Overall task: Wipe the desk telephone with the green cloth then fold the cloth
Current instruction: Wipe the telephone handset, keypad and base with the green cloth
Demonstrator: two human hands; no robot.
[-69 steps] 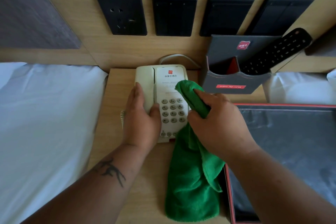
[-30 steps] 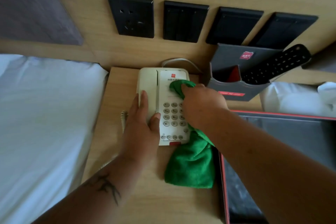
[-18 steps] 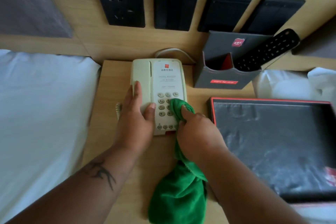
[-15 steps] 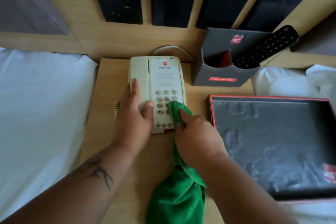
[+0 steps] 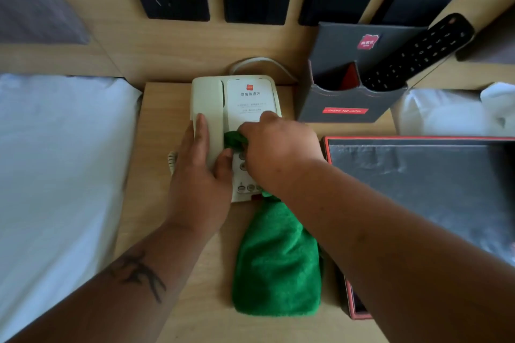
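Telephone: the cream desk telephone (image 5: pixel 237 120) sat on the wooden nightstand (image 5: pixel 158 131), its long axis running 12 to 6 o'clock, handset on its 9 o'clock side.
Left hand: the left hand (image 5: pixel 199 175) lay flat over the handset, fingers together, thumb against the keypad edge, pressing down.
Right hand: the right hand (image 5: pixel 276 150) was bunched around a wad of the green cloth (image 5: pixel 278 259), pressing it on the keypad.
Cloth: 1 small fold showed at 9 o'clock of the right knuckles; the bulk trailed toward 6 o'clock onto the nightstand, beneath the forearm.
Key relation: unwiped faceplate lay at 12 o'clock of the right hand, the nearer hand.
Writing: red logo over Chinese characters on the faceplate, smaller lines unreadable; grey holder (image 5: pixel 348 92) carried a red badge and red strip, both illegible.
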